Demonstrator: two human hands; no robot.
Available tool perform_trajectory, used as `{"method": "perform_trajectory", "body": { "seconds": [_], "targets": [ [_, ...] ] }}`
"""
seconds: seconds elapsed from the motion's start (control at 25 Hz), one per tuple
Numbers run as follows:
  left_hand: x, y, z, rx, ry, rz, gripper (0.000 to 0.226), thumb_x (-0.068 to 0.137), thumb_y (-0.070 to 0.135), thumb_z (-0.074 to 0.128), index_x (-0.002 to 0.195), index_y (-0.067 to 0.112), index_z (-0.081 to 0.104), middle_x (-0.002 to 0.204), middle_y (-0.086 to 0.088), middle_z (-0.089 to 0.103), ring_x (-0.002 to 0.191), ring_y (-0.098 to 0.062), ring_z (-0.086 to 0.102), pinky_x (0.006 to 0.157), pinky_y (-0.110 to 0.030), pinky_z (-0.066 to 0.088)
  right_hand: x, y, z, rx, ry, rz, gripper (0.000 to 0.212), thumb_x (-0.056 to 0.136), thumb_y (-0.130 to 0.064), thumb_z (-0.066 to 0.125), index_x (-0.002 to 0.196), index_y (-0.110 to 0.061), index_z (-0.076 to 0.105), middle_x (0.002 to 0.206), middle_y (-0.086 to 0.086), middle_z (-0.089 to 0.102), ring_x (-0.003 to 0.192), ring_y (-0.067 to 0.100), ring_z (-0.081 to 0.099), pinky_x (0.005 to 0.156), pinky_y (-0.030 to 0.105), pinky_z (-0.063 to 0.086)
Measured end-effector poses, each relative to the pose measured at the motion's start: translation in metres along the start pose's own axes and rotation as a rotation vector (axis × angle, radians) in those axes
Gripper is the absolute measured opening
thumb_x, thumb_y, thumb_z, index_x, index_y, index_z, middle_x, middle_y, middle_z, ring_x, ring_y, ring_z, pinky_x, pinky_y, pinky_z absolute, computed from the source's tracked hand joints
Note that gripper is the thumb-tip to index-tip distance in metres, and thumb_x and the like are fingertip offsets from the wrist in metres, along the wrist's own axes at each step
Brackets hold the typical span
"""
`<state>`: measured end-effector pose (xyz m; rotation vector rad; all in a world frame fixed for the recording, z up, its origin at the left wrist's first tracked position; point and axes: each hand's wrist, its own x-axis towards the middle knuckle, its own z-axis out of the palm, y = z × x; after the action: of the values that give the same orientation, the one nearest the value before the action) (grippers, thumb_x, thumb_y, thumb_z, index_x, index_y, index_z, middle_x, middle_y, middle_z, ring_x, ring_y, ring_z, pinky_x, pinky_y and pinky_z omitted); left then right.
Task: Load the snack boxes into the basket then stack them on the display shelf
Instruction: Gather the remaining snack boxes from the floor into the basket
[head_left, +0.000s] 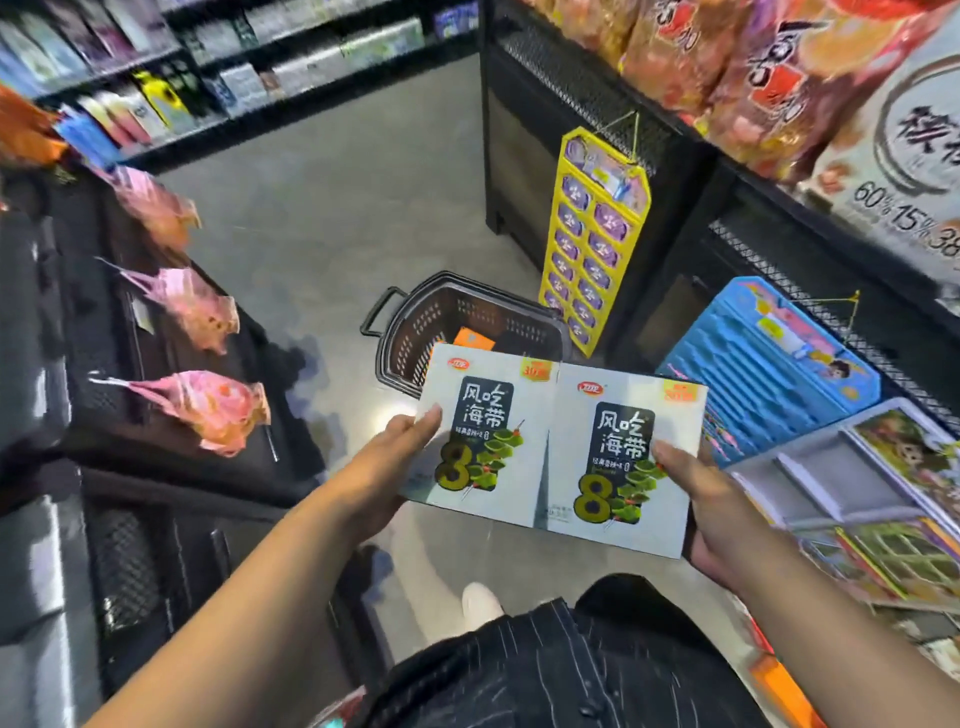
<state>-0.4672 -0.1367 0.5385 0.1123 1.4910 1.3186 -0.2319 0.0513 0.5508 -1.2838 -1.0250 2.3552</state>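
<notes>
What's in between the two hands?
Two snack boxes side by side, gripped by the left hand and the right hand; the head view shows it.

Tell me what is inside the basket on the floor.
An orange pack lies inside the basket. Its near part is covered by the snack boxes gripped by the left hand and right hand, so anything there cannot be seen.
</notes>
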Motion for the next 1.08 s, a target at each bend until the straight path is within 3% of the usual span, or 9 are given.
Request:
{"method": "perform_trajectory", "body": {
  "seconds": [0.04, 0.12, 0.2, 0.36, 0.64, 0.8, 0.88, 0.96, 1.08],
  "targets": [
    [0.009, 0.009, -0.008, 0.009, -0.005, -0.026, 0.098, 0.066, 0.065, 0.078, 0.135, 0.003, 0.046, 0.124, -0.020, 0.066, 0.110, -0.038, 0.065, 0.098, -0.057, 0.049, 0.010, -0.003, 0.006, 0.001, 0.020, -0.001, 0.064, 0.069, -0.023, 0.069, 0.131, -0.016, 0.054, 0.112, 0.013, 0.071, 0.095, 0.030, 0.071, 0.067, 0.042, 0.060],
    [0.026, 0.022, -0.018, 0.013, -0.008, -0.022, 0.085, 0.072, 0.057, 0.075, 0.131, 0.002, 0.049, 0.118, -0.021, 0.068, 0.107, -0.043, 0.065, 0.097, -0.064, 0.047, 0.030, -0.009, 0.016, -0.017, 0.017, 0.022, 0.063, 0.068, -0.012, 0.067, 0.130, -0.011, 0.055, 0.109, 0.014, 0.072, 0.091, 0.029, 0.072, 0.067, 0.041, 0.060],
    [0.049, 0.031, -0.027, 0.016, -0.026, -0.055, 0.072, 0.077, 0.043, 0.072, 0.131, 0.002, 0.049, 0.118, -0.022, 0.068, 0.106, -0.043, 0.066, 0.096, -0.062, 0.048, 0.053, -0.016, 0.025, -0.036, -0.004, 0.078, 0.063, 0.067, -0.007, 0.070, 0.128, -0.012, 0.058, 0.110, 0.015, 0.072, 0.094, 0.030, 0.071, 0.068, 0.041, 0.060],
    [0.103, 0.060, -0.040, -0.008, -0.057, -0.085, 0.055, 0.078, 0.027, 0.069, 0.129, 0.012, 0.055, 0.122, -0.015, 0.068, 0.109, -0.035, 0.066, 0.098, -0.052, 0.049, 0.118, -0.040, 0.045, -0.072, 0.032, 0.157, 0.043, 0.068, -0.023, 0.072, 0.109, -0.012, 0.067, 0.100, 0.014, 0.075, 0.087, 0.029, 0.073, 0.076, 0.043, 0.056],
    [0.209, 0.116, -0.063, 0.087, -0.001, -0.166, 0.091, 0.058, 0.059, 0.086, 0.133, 0.022, 0.053, 0.126, -0.007, 0.067, 0.118, -0.031, 0.062, 0.104, -0.056, 0.043, 0.268, -0.108, 0.067, -0.216, 0.006, 0.182, 0.053, 0.063, -0.018, 0.073, 0.113, -0.022, 0.057, 0.094, 0.002, 0.076, 0.084, 0.021, 0.072, 0.087, 0.046, 0.053],
    [0.268, 0.132, -0.077, 0.099, 0.055, -0.170, 0.065, 0.078, 0.034, 0.081, 0.133, 0.019, 0.051, 0.124, -0.004, 0.068, 0.115, -0.027, 0.064, 0.091, -0.041, 0.052, 0.339, -0.126, 0.065, -0.488, -0.040, 0.187, 0.060, 0.078, -0.005, 0.076, 0.129, -0.016, 0.045, 0.107, 0.006, 0.071, 0.084, 0.014, 0.068, 0.068, 0.026, 0.053],
    [0.300, 0.132, -0.090, 0.103, 0.086, -0.200, 0.066, 0.077, 0.028, 0.082, 0.133, 0.013, 0.050, 0.124, -0.007, 0.068, 0.114, -0.028, 0.065, 0.087, -0.040, 0.055, 0.374, -0.124, 0.066, -0.728, -0.041, 0.112, 0.063, 0.078, -0.010, 0.080, 0.128, -0.015, 0.042, 0.109, 0.002, 0.067, 0.084, 0.006, 0.062, 0.068, 0.017, 0.047],
    [0.334, 0.128, -0.103, 0.128, 0.090, -0.231, 0.075, 0.071, 0.030, 0.085, 0.133, 0.010, 0.048, 0.125, -0.008, 0.067, 0.112, -0.029, 0.066, 0.086, -0.044, 0.057, 0.411, -0.115, 0.069, -0.821, -0.051, 0.071, 0.076, 0.076, -0.011, 0.082, 0.133, -0.026, 0.034, 0.103, -0.011, 0.062, 0.083, -0.005, 0.056, 0.070, 0.011, 0.043],
    [0.394, 0.109, -0.122, 0.141, 0.101, -0.276, 0.073, 0.071, 0.017, 0.086, 0.132, 0.008, 0.047, 0.122, -0.009, 0.068, 0.108, -0.029, 0.068, 0.085, -0.048, 0.058, 0.477, -0.082, 0.067, -0.933, 0.033, 0.048, 0.080, 0.070, -0.026, 0.087, 0.134, -0.030, 0.040, 0.106, -0.006, 0.064, 0.095, 0.011, 0.063, 0.090, 0.032, 0.051]
  ]
}}
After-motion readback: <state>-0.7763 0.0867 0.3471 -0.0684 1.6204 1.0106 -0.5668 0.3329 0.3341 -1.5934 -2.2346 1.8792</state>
